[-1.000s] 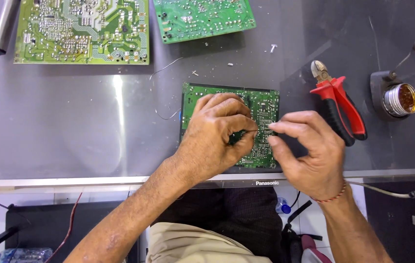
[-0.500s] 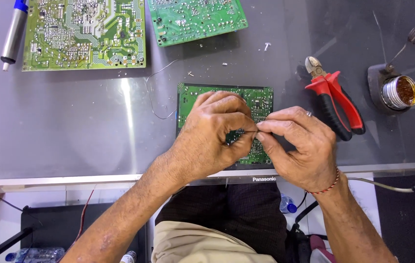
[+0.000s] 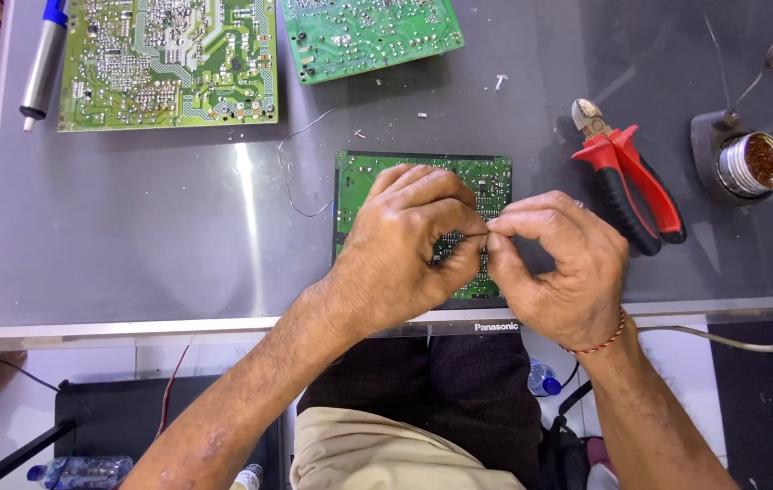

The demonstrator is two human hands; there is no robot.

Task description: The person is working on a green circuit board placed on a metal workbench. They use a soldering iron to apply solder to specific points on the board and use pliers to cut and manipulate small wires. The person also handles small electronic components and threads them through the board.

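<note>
- Green, the small circuit board (image 3: 488, 178) lies flat on the grey bench (image 3: 132, 227), near its front edge, half hidden under both hands.
- Left hand (image 3: 409, 245): fingers pinched shut just above the board; what they grip is too small to tell.
- Right hand (image 3: 554, 268): fingers pinched shut, tips touching the left's.
- Red-handled cutters (image 3: 627, 177) lie just right of the board.

Bare forearms, no sleeves, enter from the lower frame. A thin red thread bracelet (image 3: 606, 341) circles the right wrist. Khaki trousers (image 3: 386, 454) show at bottom centre.
</note>
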